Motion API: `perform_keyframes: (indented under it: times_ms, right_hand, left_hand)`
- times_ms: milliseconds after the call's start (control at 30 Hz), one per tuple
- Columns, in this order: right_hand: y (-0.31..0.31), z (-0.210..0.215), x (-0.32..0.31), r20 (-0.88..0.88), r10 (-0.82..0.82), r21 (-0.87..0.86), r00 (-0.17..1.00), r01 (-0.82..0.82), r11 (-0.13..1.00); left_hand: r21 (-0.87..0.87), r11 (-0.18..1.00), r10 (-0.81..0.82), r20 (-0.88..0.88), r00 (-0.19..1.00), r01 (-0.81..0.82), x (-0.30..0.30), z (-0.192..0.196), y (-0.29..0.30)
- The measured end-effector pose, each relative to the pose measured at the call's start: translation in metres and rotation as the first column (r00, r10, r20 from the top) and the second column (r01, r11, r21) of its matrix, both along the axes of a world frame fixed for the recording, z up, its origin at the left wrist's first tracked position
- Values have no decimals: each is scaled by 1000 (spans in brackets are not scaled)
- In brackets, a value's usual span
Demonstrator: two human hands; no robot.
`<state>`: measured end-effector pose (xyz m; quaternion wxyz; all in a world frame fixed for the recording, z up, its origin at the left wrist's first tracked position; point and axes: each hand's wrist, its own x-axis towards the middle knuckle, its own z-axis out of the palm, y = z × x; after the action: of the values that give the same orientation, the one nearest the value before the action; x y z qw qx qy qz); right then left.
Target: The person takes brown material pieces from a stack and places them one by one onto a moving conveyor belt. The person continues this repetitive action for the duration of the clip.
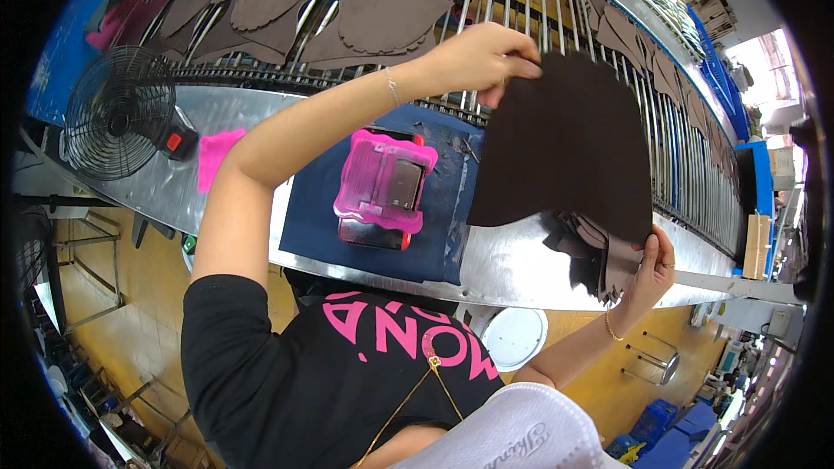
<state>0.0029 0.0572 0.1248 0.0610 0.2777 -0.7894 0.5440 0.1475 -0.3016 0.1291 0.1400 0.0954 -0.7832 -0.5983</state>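
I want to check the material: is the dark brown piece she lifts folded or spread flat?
Spread. The dark brown piece hangs open as one broad sheet, with no fold visible, from the left hand.

Table (521, 269): runs left to right before the person.
Mat (443, 208): on the table, centre.
Stamp pad (385, 182): on the mat.
Fan (117, 113): on the table's left end.
Conveyor (521, 0): behind the table; cut pieces (365, 22) lie on its rods.
Large piece (565, 148): above the table, right of the mat, under the left hand (478, 56).
Stack (595, 256): below the large piece, in the right hand (651, 265).
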Motion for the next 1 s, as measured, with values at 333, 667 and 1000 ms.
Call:
perform_keyframes:
  times_ms: [333, 667, 1000]
  right_hand:
    - [125, -118, -115, -44, -473, 190, 880, 472, 861]
    - [138, -149, -125, -154, -552, 689, 819, 490, 534]
    - [108, -118, -102, -432, -462, 741, 775, 597, 307]
  left_hand:
    - [472, 655, 630, 91, 771, -591, 9, -175, -176]
    - [354, 514, 742, 274, 612, -782, 26, -229, -219]
    - [-37, 723, 686, 158, 710, -690, 70, -151, -163]
